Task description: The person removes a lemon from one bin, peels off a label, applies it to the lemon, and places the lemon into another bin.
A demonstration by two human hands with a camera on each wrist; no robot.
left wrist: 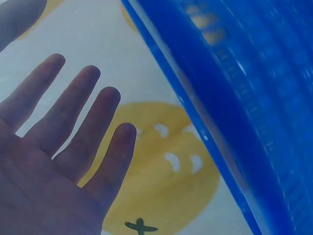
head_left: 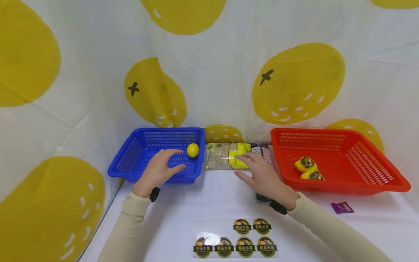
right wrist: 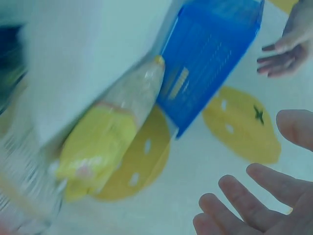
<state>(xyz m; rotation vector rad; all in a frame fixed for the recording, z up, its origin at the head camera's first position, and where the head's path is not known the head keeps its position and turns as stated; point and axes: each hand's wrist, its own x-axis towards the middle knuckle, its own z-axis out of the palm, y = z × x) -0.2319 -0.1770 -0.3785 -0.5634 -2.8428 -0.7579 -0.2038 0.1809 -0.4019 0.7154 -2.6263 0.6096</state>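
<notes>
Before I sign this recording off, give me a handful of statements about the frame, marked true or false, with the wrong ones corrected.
1. A yellow fruit lies in the blue basket. True.
2. The left hand grips that fruit. False: this hand holds nothing.
3. Two stickered fruits lie in the red basket. True.
4. The sticker sheet bears eight round stickers. False: it bears six.
5. The purple packet is inside the red basket. False: it lies on the white table, outside the basket.
6. A yellow-labelled bag lies between the two baskets. True.
</notes>
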